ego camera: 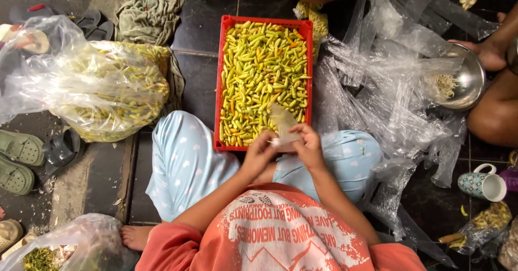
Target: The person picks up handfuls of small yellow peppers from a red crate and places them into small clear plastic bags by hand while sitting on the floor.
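A small clear plastic bag (283, 124) stood just below the middle of the frame, held up over the near rim of the red crate (220, 82). Both hands were together on its lower edge: the left hand (259, 153) pinched one side, the right hand (309, 146) the other, fingers closed on the film. I could not tell whether anything was inside the bag; it looked nearly flat.

From where I stood, the handling seemed to call for a light pinch at the two corners, thumbs rubbing the layers apart so the mouth would open without tearing. Keeping it low over the crate looked wise, since anything dropped would land back among the chillies.

The red crate, in the upper centre, was filled almost to the rim with small green and yellow chillies (263, 71), a few orange ones among them. At the upper left, a large clear sack (91, 82) bulged with what looked like more of the same chillies. A heap of loose clear plastic sheets (388, 87) spread over the dark tiled floor at the right. Beyond it, at the right edge, a steel bowl (472, 82) held a small pile of pale stems or trimmings, beside another person's foot (488, 55). A patterned mug (482, 185) lay on its side at the lower right; its contents were hidden. At the lower left corner another clear bag (59, 246) held greenish scraps.
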